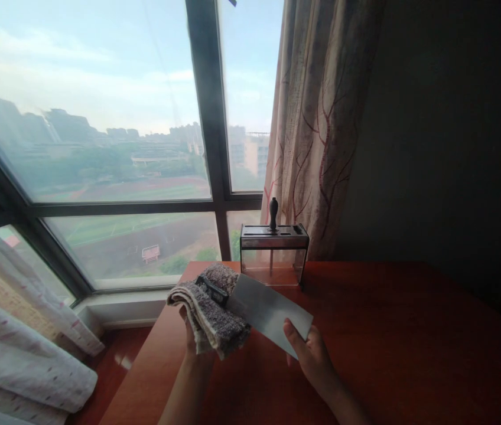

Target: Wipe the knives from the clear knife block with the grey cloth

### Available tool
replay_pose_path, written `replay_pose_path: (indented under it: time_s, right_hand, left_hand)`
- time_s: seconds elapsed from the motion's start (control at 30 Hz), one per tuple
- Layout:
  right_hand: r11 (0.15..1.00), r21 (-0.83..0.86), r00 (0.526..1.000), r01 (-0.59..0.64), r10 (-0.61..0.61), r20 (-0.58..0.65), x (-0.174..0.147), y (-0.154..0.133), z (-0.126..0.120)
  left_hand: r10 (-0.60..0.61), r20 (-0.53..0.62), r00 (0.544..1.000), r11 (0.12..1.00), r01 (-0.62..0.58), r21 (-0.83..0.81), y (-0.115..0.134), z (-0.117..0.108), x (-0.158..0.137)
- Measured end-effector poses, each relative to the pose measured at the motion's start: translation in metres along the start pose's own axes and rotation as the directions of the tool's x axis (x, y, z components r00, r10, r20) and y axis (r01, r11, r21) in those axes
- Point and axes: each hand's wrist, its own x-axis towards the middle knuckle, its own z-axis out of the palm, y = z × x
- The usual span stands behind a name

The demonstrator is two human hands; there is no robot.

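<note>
A folded grey-brown towel [219,316] is draped over my left hand [189,333], whose fingers are mostly hidden beneath it. On the towel lies the black handle [212,291] of a cleaver; its broad, shiny blade [268,310] extends to the right, tilted down. My right hand [312,354] grips the blade near its far end, thumb on the upper face and the other fingers underneath. Cleaver and towel are both held above the table, in front of a knife block.
The knife block [275,243] has a slotted dark top and clear sides, with one black-handled tool [273,213] upright in it. It stands at the back of the reddish-brown wooden table [392,342]. Behind are a window [113,147] and a patterned curtain [316,118]; another curtain hangs at left.
</note>
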Motion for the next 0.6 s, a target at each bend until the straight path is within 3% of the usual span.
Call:
replay_pose_path:
  time_s: [0.17, 0.27, 0.33, 0.4, 0.5, 0.6]
  right_hand:
    - [0.999, -0.03, 1.0, 0.025, -0.025, -0.013, -0.002, 0.01, 0.0]
    - [0.985, -0.134, 0.994, 0.105, -0.107, -0.007, -0.002, 0.021, 0.0]
    - [0.943, -0.25, 0.975, 0.221, -0.211, 0.065, -0.002, 0.025, 0.0]
    - [0.851, -0.373, 0.928, 0.37, -0.323, 0.184, -0.004, 0.024, 0.002]
    - [0.653, -0.498, 0.821, 0.57, -0.45, 0.35, -0.008, 0.016, 0.007]
    - [0.5, -0.54, 0.734, 0.677, -0.522, 0.436, -0.012, 0.007, 0.014]
  left_hand:
    - [-0.095, 0.109, 0.989, 0.994, 0.1, -0.039, -0.016, 0.005, -0.002]
    - [-0.135, 0.076, 0.988, 0.991, 0.134, 0.023, -0.03, 0.009, -0.004]
    - [-0.131, 0.042, 0.991, 0.99, 0.129, 0.048, -0.036, 0.011, -0.005]
    - [-0.097, -0.008, 0.995, 0.994, 0.097, 0.059, -0.037, 0.012, -0.006]
    - [-0.067, -0.08, 0.995, 0.994, 0.073, 0.078, -0.032, 0.015, -0.007]
    - [-0.065, -0.104, 0.992, 0.99, 0.077, 0.118, -0.023, 0.015, -0.005]
